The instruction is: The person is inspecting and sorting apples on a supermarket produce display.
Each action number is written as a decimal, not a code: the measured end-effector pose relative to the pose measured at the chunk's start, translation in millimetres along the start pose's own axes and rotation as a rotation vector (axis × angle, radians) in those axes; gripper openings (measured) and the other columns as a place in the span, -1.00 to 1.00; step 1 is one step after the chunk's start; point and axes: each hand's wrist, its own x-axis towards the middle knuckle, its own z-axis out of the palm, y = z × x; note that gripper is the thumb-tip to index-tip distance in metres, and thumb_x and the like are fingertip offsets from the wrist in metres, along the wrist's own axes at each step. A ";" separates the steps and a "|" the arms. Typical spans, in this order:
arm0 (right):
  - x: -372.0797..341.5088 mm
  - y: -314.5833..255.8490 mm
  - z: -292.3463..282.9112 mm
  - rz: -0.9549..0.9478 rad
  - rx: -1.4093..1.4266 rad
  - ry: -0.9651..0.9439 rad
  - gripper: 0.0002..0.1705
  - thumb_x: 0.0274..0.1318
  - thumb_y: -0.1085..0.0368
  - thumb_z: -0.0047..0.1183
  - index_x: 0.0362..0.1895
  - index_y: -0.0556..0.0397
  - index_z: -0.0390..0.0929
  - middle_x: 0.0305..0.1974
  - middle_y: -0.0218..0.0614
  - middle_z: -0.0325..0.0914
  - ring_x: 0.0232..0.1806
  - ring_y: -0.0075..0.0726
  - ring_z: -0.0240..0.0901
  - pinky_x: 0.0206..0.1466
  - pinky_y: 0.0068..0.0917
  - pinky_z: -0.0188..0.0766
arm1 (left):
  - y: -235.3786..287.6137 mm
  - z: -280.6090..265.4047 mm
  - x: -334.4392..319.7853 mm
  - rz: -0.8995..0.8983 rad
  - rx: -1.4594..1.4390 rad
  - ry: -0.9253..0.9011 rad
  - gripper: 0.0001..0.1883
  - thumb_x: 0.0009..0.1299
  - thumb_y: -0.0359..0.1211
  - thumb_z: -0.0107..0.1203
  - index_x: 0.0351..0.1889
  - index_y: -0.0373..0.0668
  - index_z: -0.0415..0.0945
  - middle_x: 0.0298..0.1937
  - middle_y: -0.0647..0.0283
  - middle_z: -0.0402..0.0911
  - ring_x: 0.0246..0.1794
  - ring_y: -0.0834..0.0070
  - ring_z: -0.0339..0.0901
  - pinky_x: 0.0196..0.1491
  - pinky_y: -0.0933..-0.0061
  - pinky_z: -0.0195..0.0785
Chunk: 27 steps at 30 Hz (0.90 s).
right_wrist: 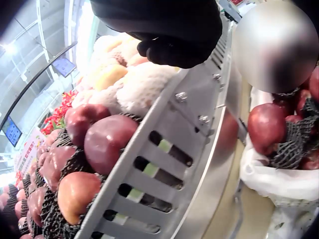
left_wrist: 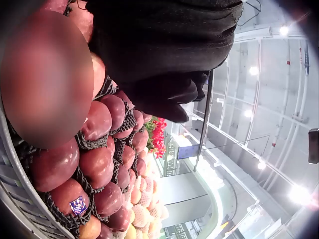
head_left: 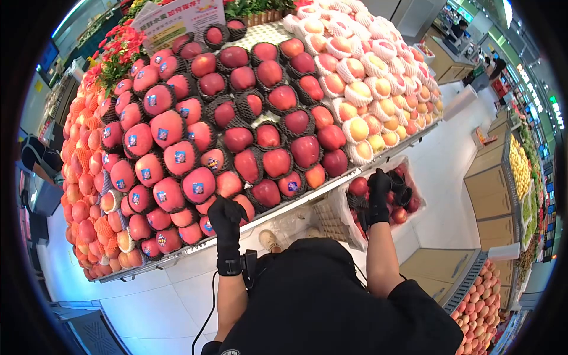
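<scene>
Left hand [head_left: 227, 214]: loosely curled, empty
Right hand [head_left: 379, 192]: over crate [head_left: 332, 218], grip I can't tell
Nets [right_wrist: 293, 145]: likely cushion apples [right_wrist: 266, 124]

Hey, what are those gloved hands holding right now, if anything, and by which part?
No held thing shows in the left hand or the right hand; whether either hides something small cannot be told.
</scene>
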 end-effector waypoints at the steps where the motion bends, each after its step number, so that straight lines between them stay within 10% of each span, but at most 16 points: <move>1: -34.3 -49.7 16.9 0.020 0.187 -0.008 -0.60 0.23 0.22 -0.14 -0.70 -0.02 0.37 -0.78 -0.38 0.30 -0.79 -0.44 0.19 -0.70 -0.44 0.11 | 2.9 -4.6 2.8 0.030 0.014 0.000 -0.58 0.50 -0.29 -0.33 -0.69 -0.09 0.15 -0.77 0.34 0.13 -0.79 0.51 0.12 -0.63 0.46 0.13; 5: -50.6 -69.7 58.8 -0.077 0.251 -0.082 -0.60 0.22 0.19 -0.10 -0.69 0.02 0.37 -0.78 -0.36 0.29 -0.79 -0.41 0.21 -0.67 -0.39 0.12 | 8.4 -21.5 -0.6 0.074 0.074 0.041 -0.58 0.53 -0.26 -0.34 -0.66 -0.06 0.12 -0.73 0.36 0.13 -0.73 0.52 0.11 -0.55 0.44 0.15; 8: -45.8 -69.7 83.4 -1.080 -0.657 0.195 -0.66 0.13 0.25 0.04 -0.68 0.01 0.38 -0.78 -0.40 0.25 -0.80 -0.45 0.19 -0.68 -0.39 0.11 | 22.7 -30.6 5.2 0.075 -0.031 -0.049 -0.57 0.55 -0.25 -0.34 -0.65 -0.07 0.14 -0.71 0.34 0.16 -0.70 0.51 0.15 -0.51 0.43 0.16; 14: -72.7 -134.5 133.2 -0.052 0.166 -0.166 -0.62 0.13 0.13 0.06 -0.59 0.16 0.56 -0.72 -0.39 0.37 -0.64 -0.51 0.27 -0.49 -0.38 0.24 | 45.0 -47.8 -1.8 0.072 0.047 0.069 -0.59 0.55 -0.31 -0.32 -0.64 -0.09 0.19 -0.68 0.32 0.26 -0.69 0.53 0.21 -0.55 0.50 0.15; 23: -92.0 -141.0 174.0 -0.985 -0.379 -0.204 -0.86 0.17 0.33 -0.02 -0.34 0.06 0.58 -0.65 -0.44 0.40 -0.70 -0.54 0.27 -0.61 -0.53 0.21 | 44.2 -64.7 -2.7 0.070 -0.011 0.217 -0.57 0.56 -0.14 -0.31 -0.60 -0.03 0.18 -0.70 0.38 0.15 -0.76 0.56 0.12 -0.73 0.54 -0.01; 26: -103.4 -158.2 179.6 -0.004 0.294 -0.401 -0.87 0.08 0.31 0.02 -0.39 0.08 0.57 -0.64 -0.48 0.39 -0.68 -0.59 0.26 -0.61 -0.56 0.18 | 37.9 -67.4 -0.2 0.131 0.051 0.170 -0.58 0.58 -0.14 -0.33 -0.57 -0.03 0.18 -0.68 0.38 0.17 -0.74 0.58 0.12 -0.70 0.55 0.01; 27: -102.8 -158.0 182.4 -0.017 0.307 -0.413 -0.88 0.07 0.31 0.02 -0.39 0.07 0.56 -0.64 -0.49 0.38 -0.69 -0.60 0.24 -0.62 -0.57 0.16 | 37.2 -67.4 0.2 0.155 0.138 0.145 -0.59 0.58 -0.15 -0.33 -0.57 -0.03 0.18 -0.67 0.38 0.18 -0.73 0.59 0.13 -0.68 0.56 0.01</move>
